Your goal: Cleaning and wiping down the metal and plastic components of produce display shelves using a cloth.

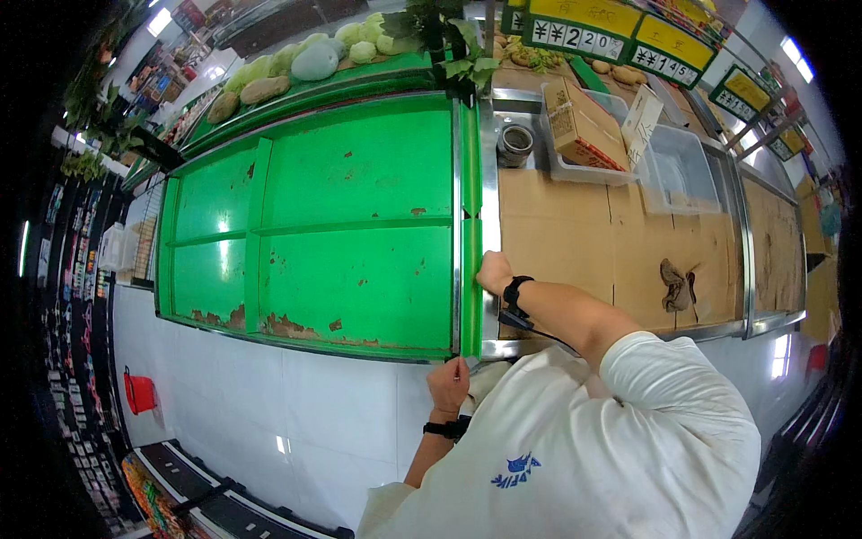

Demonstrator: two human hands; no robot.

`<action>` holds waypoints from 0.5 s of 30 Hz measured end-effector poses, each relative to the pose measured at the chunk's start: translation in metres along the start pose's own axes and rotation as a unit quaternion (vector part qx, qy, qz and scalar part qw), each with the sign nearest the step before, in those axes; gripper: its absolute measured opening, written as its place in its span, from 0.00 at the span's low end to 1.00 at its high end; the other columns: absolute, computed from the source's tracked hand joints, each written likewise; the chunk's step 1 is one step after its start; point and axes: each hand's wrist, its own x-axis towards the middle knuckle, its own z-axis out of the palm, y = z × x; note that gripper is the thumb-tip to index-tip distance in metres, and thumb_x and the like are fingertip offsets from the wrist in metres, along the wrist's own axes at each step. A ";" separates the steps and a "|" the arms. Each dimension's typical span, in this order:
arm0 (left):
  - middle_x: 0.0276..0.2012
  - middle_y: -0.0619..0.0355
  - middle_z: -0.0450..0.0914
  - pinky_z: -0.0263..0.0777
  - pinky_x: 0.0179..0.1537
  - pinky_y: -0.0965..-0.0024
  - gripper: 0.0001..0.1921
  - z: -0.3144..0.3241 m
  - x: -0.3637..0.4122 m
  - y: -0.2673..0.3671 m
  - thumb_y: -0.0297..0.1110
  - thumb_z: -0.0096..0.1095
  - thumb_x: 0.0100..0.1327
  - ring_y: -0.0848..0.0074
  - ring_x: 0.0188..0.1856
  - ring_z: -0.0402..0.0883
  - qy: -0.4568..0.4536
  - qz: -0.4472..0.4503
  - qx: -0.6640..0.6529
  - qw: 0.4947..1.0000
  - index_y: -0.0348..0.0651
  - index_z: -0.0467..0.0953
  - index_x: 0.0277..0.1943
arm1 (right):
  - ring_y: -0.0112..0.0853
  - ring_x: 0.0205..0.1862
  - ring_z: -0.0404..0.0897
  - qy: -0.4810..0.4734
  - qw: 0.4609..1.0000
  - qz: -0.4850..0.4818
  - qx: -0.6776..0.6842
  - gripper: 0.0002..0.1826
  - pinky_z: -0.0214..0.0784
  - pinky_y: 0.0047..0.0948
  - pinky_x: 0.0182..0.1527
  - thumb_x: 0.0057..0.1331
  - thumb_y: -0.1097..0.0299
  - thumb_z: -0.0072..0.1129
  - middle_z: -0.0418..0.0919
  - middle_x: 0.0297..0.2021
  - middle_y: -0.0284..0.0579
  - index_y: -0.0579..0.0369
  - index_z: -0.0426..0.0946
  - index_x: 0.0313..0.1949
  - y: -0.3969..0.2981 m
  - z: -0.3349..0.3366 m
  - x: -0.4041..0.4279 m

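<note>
My right hand (495,272) is curled into a fist at the steel rim (491,222), against the green divider strip (471,296) between two display bins. What lies inside that fist is hidden. Lower down, my left hand (448,385) is closed close to the front end of the same strip. A tiny shiny spot shows at its fingers, too small to name. To the left lies a green-painted wooden bin (357,269), split by low slats, its paint chipped to brown along the front. Flattened cardboard (559,229) lines the bin on the right.
A crumpled brown scrap (675,286) lies on the cardboard. Behind stand a glass jar (515,145), a clear plastic tub (680,172) and a cardboard box (584,128). Winter melons (315,62) fill the back shelf. A red basket (139,394) is at left, above white floor tiles (323,404).
</note>
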 end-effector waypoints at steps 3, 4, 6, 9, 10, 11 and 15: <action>0.19 0.52 0.77 0.68 0.22 0.60 0.08 -0.003 -0.005 0.002 0.31 0.62 0.65 0.59 0.20 0.77 -0.016 -0.002 0.018 1.000 0.42 0.79 0.29 | 0.56 0.39 0.83 -0.013 1.000 0.018 -0.008 0.10 0.78 0.46 0.43 0.51 0.75 0.64 0.81 0.31 0.71 0.72 0.81 0.30 -0.006 0.003 -0.002; 0.19 0.52 0.77 0.68 0.22 0.60 0.09 -0.006 -0.007 0.006 0.31 0.62 0.65 0.59 0.20 0.77 -0.016 -0.010 0.011 1.000 0.41 0.78 0.28 | 0.56 0.40 0.83 -0.033 0.999 0.036 -0.007 0.09 0.79 0.45 0.44 0.51 0.75 0.64 0.81 0.32 0.70 0.71 0.81 0.30 -0.010 0.001 -0.004; 0.19 0.52 0.77 0.68 0.22 0.61 0.09 -0.006 -0.004 0.012 0.30 0.62 0.65 0.60 0.20 0.77 -0.022 -0.011 0.005 1.000 0.41 0.78 0.28 | 0.55 0.40 0.84 -0.015 0.998 0.054 -0.022 0.08 0.79 0.44 0.44 0.51 0.75 0.64 0.82 0.32 0.68 0.70 0.81 0.29 -0.006 0.010 0.004; 0.19 0.53 0.77 0.68 0.22 0.62 0.08 -0.007 -0.009 0.016 0.29 0.62 0.65 0.61 0.20 0.77 0.011 0.024 -0.011 1.000 0.40 0.77 0.28 | 0.56 0.41 0.83 -0.023 1.000 0.017 -0.011 0.11 0.78 0.45 0.45 0.53 0.74 0.65 0.82 0.35 0.68 0.69 0.81 0.33 0.006 0.016 0.007; 0.19 0.53 0.78 0.69 0.22 0.63 0.08 -0.008 -0.011 0.016 0.29 0.62 0.65 0.62 0.20 0.78 0.001 0.022 -0.010 1.000 0.40 0.78 0.28 | 0.56 0.41 0.83 -0.027 0.999 0.018 -0.008 0.11 0.78 0.45 0.45 0.53 0.74 0.65 0.82 0.35 0.68 0.69 0.81 0.33 0.005 0.014 0.002; 0.20 0.54 0.79 0.69 0.22 0.64 0.07 -0.008 -0.009 0.017 0.29 0.62 0.64 0.62 0.20 0.78 -0.010 0.025 -0.011 1.000 0.40 0.78 0.29 | 0.56 0.41 0.83 -0.026 1.000 0.007 0.011 0.12 0.77 0.45 0.45 0.54 0.73 0.64 0.82 0.36 0.67 0.69 0.80 0.36 0.008 0.010 0.000; 0.20 0.53 0.80 0.72 0.24 0.65 0.06 -0.006 -0.013 0.020 0.29 0.61 0.66 0.63 0.21 0.80 -0.042 0.008 -0.017 0.999 0.40 0.79 0.32 | 0.54 0.42 0.82 -0.024 0.996 -0.069 0.059 0.15 0.75 0.46 0.44 0.58 0.69 0.62 0.82 0.38 0.62 0.66 0.77 0.42 0.042 -0.015 -0.026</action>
